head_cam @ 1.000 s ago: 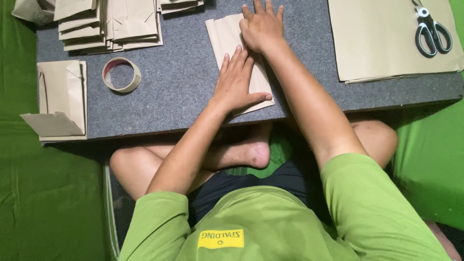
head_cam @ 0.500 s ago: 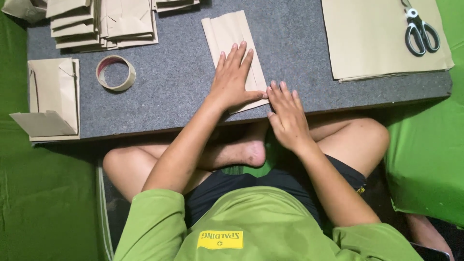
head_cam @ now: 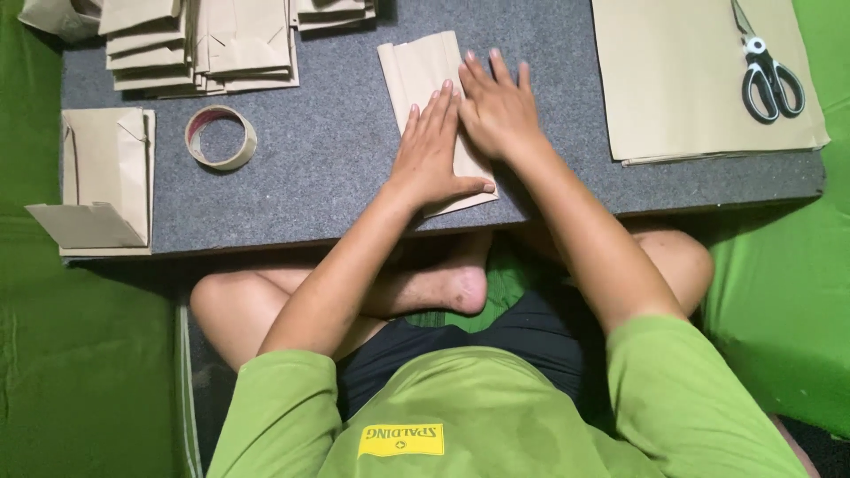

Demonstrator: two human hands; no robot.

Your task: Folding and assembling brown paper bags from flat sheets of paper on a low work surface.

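Pressing flat on the folded paper (head_cam: 434,106) at the middle of the grey table (head_cam: 336,177); left hand (head_cam: 431,150) and right hand (head_cam: 498,111) lying open, side by side; paper running lengthwise away from the body.

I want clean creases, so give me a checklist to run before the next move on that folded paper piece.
1. Both hands flat on the folded paper piece: ok; left hand, right hand.
2. Piece fully on the grey table: not ok, near corner overhangs the edge.
3. Tape roll within view, left: ok.
4. Scissors clear of hands: ok.
5. Crease sharpness under the palms: cannot tell.
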